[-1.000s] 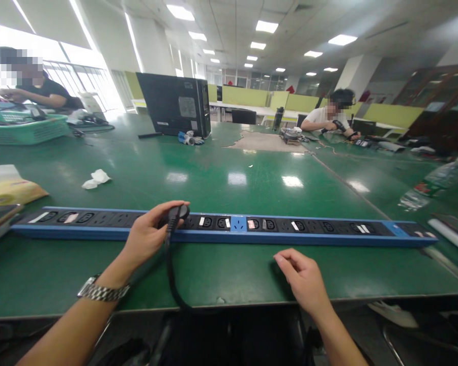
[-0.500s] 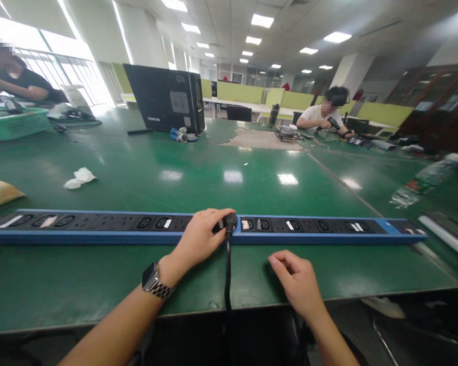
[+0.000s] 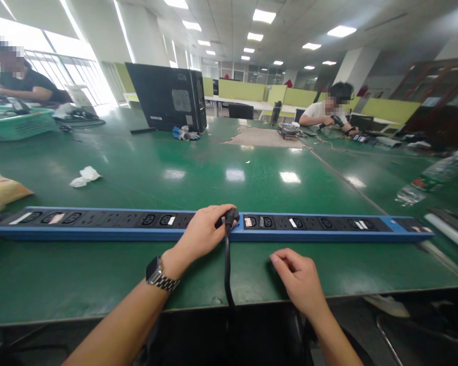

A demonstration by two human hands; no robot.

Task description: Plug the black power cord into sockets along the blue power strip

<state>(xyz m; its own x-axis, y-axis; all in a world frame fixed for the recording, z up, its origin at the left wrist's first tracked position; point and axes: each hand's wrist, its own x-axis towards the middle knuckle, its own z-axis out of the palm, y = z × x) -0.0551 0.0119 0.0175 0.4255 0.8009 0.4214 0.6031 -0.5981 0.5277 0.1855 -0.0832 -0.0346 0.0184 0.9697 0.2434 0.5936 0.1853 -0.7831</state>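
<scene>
A long blue power strip (image 3: 313,236) with a black socket face lies across the green table in front of me. My left hand (image 3: 204,231), wearing a watch, rests on its middle with fingers closed round a black plug (image 3: 233,217). The plug sits at the strip's sockets; whether its pins are in one is hidden. From it a thick black cable (image 3: 227,269) runs down over the table's near edge. Just in front of the strip, right of the cable, my right hand (image 3: 297,274) hovers loosely curled, thumb against the fingers, with nothing visible in it.
A black computer case (image 3: 164,99) stands further back, with gloves (image 3: 185,133) beside it. Crumpled tissue (image 3: 85,176) and a yellow packet (image 3: 7,189) lie left. A plastic bottle (image 3: 429,178) lies right. Two people sit across the table, one near a green basket (image 3: 26,127).
The view has shifted slightly, so the strip and table appear a little further right. My left hand still grips the plug, and my right hand keeps its curled pose.
</scene>
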